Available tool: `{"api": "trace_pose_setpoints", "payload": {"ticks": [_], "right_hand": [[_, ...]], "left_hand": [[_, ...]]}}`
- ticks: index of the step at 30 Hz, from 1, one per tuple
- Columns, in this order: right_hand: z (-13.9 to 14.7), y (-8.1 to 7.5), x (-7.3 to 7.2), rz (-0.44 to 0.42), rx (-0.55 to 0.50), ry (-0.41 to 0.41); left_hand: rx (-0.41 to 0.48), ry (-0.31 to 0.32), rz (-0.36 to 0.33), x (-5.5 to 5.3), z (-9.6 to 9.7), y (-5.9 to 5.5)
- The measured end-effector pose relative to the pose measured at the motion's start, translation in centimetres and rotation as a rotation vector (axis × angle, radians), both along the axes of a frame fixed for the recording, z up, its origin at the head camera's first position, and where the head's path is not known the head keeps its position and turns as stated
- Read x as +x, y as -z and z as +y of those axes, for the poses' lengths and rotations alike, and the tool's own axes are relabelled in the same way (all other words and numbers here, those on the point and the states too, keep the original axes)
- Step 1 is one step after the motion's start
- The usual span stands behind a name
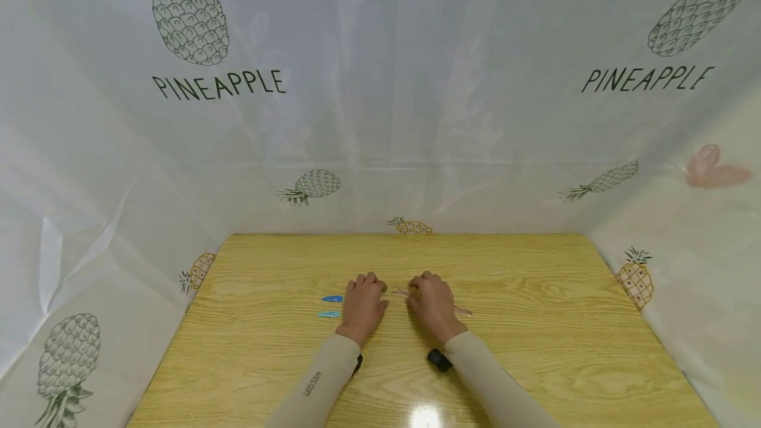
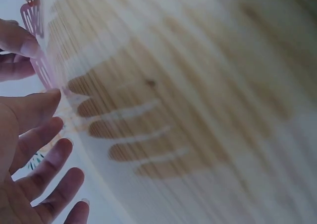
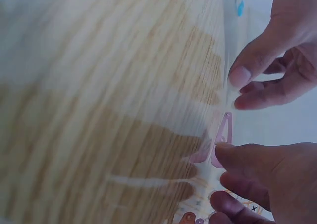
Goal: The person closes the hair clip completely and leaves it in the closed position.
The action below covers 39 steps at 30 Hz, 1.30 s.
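Note:
Near the middle of the wooden table, my right hand (image 1: 434, 302) pinches a pink snap hair clip (image 3: 228, 130) between thumb and fingers. The clip's narrow end points toward my left hand (image 1: 364, 306). That hand is close to the table with its fingers apart and nothing in them; its thumb (image 2: 42, 105) overlaps the clip's tip in the left wrist view, while the right wrist view shows a gap there. Left of my left hand lie a dark blue hair clip (image 1: 333, 298) and a light blue one (image 1: 329, 314).
Beyond my right hand lie further clips, a pinkish one (image 1: 464, 312) and a reddish-brown one (image 3: 188, 218). The wooden table (image 1: 535, 349) reaches back to a white sheet (image 1: 416, 117) printed with pineapples, which also hangs at both sides.

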State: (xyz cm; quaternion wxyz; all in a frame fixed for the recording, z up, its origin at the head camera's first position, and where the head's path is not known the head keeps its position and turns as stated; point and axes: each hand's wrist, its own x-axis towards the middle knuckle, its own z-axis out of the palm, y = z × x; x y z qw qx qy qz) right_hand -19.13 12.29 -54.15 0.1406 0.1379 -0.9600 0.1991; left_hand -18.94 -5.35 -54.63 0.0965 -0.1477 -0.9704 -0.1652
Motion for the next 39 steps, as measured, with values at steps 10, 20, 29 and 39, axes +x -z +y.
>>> {"api": "trace_pose_setpoints", "payload": {"ticks": [10, 20, 29, 39], "right_hand": [[-0.6, 0.1, -0.5, -0.002, 0.047, 0.027], [-1.1, 0.3, -0.8, -0.016, 0.059, 0.038], [-1.2, -0.3, -0.2, -0.052, 0.055, 0.028], [-1.3, -1.1, 1.2, -0.038, 0.015, -0.017]], "left_hand": [[-0.063, -0.018, -0.017, -0.4, 1.2, -0.3], [-0.112, -0.023, -0.002, -0.4, 1.9, -0.5], [-0.105, -0.024, 0.006, 0.1, 1.5, -0.3], [-0.015, 0.001, 0.060, 1.3, 0.0, -0.3]]}}
